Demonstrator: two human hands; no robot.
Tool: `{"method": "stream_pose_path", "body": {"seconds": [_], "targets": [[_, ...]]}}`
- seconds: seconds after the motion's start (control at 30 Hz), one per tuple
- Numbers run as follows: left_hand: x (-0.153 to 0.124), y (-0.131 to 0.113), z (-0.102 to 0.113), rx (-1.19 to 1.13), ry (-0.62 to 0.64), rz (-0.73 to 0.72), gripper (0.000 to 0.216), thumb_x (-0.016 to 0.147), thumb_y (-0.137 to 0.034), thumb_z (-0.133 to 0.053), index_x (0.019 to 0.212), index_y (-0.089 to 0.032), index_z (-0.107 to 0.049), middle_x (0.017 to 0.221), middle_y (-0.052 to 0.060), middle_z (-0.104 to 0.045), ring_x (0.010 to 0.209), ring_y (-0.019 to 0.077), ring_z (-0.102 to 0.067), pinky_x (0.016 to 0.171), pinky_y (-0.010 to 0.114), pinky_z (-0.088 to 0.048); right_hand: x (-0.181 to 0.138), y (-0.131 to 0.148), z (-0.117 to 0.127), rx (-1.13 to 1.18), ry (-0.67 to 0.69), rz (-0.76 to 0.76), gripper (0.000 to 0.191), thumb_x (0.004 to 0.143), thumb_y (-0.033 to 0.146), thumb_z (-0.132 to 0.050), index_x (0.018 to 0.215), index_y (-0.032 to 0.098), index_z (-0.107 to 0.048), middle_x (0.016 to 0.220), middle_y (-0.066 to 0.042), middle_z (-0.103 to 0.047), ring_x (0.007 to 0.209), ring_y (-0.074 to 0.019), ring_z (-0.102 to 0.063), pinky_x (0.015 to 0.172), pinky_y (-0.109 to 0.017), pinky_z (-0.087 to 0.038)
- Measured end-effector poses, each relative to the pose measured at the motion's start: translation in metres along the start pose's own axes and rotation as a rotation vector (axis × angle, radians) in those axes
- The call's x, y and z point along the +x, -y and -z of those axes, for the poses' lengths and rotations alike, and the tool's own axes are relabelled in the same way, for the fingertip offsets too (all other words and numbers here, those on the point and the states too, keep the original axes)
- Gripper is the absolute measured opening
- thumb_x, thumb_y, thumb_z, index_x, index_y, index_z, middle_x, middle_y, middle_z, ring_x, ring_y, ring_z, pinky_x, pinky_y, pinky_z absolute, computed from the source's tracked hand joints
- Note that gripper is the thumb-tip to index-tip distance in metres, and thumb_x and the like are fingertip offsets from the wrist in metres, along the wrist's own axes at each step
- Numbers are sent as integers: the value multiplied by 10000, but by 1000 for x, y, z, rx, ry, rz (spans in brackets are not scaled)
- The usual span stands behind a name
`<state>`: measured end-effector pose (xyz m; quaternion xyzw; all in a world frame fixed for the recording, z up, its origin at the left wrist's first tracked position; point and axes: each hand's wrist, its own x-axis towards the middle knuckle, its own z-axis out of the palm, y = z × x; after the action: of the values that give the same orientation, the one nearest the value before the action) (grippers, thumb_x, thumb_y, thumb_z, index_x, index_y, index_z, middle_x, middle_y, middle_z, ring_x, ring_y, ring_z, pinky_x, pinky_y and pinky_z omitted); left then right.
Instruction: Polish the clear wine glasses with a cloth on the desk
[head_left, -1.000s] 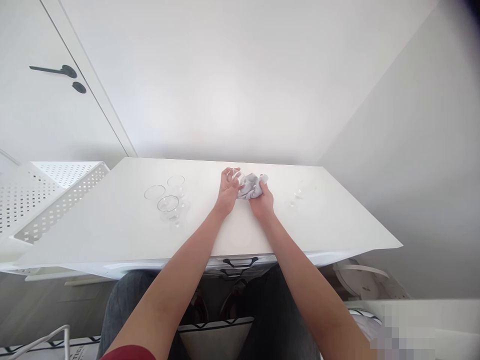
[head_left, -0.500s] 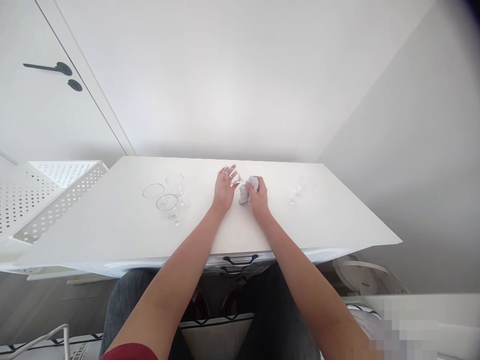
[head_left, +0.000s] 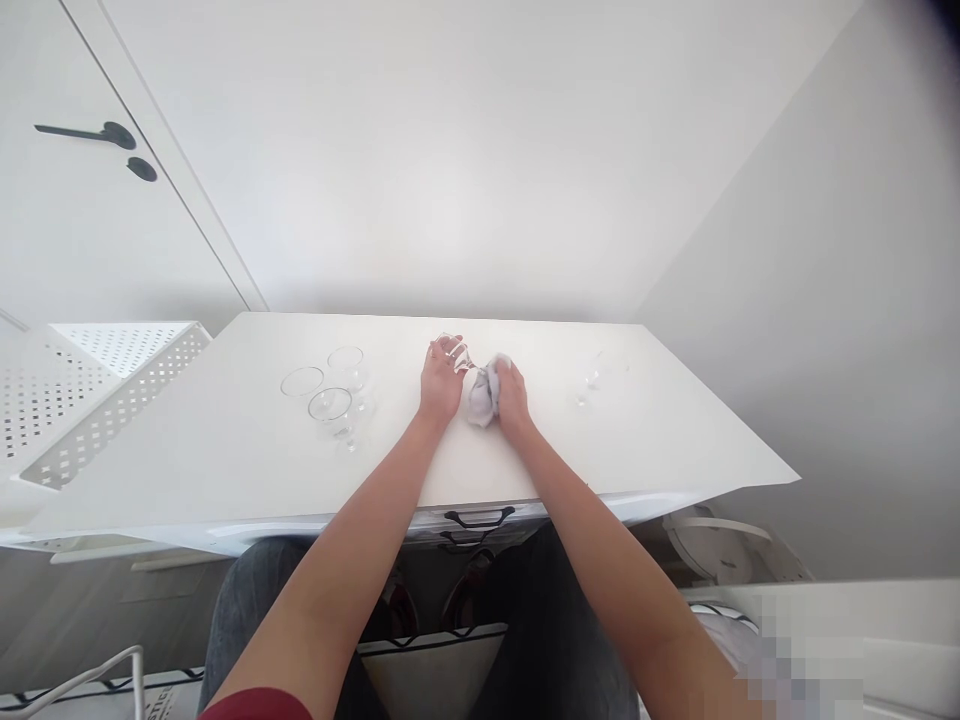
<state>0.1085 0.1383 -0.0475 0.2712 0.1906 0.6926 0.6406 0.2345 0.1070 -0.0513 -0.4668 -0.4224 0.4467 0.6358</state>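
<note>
A stemmed glass [head_left: 460, 355] is held in the left hand [head_left: 442, 377], its bowl cupped by the fingers and its stem pointed toward the right hand [head_left: 513, 393]. By the right hand a pale grey cloth [head_left: 481, 401] is gripped, bunched at the stem's end, where the foot is hidden. Both hands are held over the white bench [head_left: 465, 470]. Three clear glasses [head_left: 330, 404] are grouped left of the left hand; another glass [head_left: 593, 376], only faintly seen, is placed right of the right hand.
</note>
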Motion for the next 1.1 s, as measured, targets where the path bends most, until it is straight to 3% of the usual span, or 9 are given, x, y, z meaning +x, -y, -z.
{"method": "stream_pose_path", "body": {"seconds": [0.13,0.33,0.43,0.53,0.6,0.7,0.87,1.0,1.1], "targets": [[2,-1,1,-29,-56,29,430,951,-643,-583,1055,-230,-643,1339,124,-657,1288,268,-611,931,366,-538,12,-7,1,169,15,-227,376,901,584,-615,787,228,-654,713,11,-620,660,-156,-585,624,-293,-515],[-2,2,-5,91,24,133,590,922,-746,-532,992,-177,-671,1162,166,-733,1249,328,-643,1035,465,-494,14,-2,8,371,-73,31,379,910,642,-605,1021,283,-651,1040,-17,-700,1008,-186,-675,859,-318,-570],[-6,5,-10,154,165,220,531,920,-703,-584,933,-181,-678,1099,150,-745,1200,336,-663,1018,471,-512,-1,13,4,250,95,167,396,935,616,-608,1215,337,-635,1267,-22,-674,1255,-213,-608,1042,-386,-522],[-11,6,-12,183,178,230,449,946,-624,-605,973,-187,-706,1136,133,-738,1226,313,-651,1039,438,-510,-15,26,-1,7,337,279,389,868,461,-757,1228,329,-689,1510,-23,-560,1475,-238,-435,1228,-415,-360],[-13,5,-13,177,188,226,437,958,-599,-602,1043,-186,-718,1221,137,-722,1261,307,-634,1059,427,-499,-20,29,-2,-85,407,335,421,867,400,-761,1276,330,-688,1582,-19,-496,1520,-243,-378,1269,-418,-294],[-16,4,-14,195,213,216,424,948,-584,-629,1021,-174,-706,1259,148,-713,1243,310,-644,1035,430,-510,-18,24,0,-129,365,325,515,896,378,-728,1399,349,-620,1539,-26,-542,1443,-245,-472,1241,-432,-338],[-13,4,-12,214,90,46,331,890,-508,-743,968,-194,-676,1364,121,-684,1247,276,-642,974,394,-533,-9,6,2,-218,256,290,483,901,372,-695,1379,322,-639,1318,-37,-705,1174,-251,-645,1077,-409,-479],[-8,2,-7,218,64,-70,383,894,-561,-723,1017,-203,-667,1451,133,-641,1383,285,-565,1093,443,-464,-6,-1,3,-475,215,343,323,934,411,-615,1190,226,-681,974,-38,-738,817,-200,-640,780,-333,-529],[-5,1,-4,223,45,-125,421,839,-540,-794,1068,-207,-674,1487,150,-615,1378,306,-576,1115,483,-448,-12,-2,3,-776,180,474,208,950,358,-558,1002,199,-683,897,-36,-679,795,-176,-599,733,-285,-485]]}}
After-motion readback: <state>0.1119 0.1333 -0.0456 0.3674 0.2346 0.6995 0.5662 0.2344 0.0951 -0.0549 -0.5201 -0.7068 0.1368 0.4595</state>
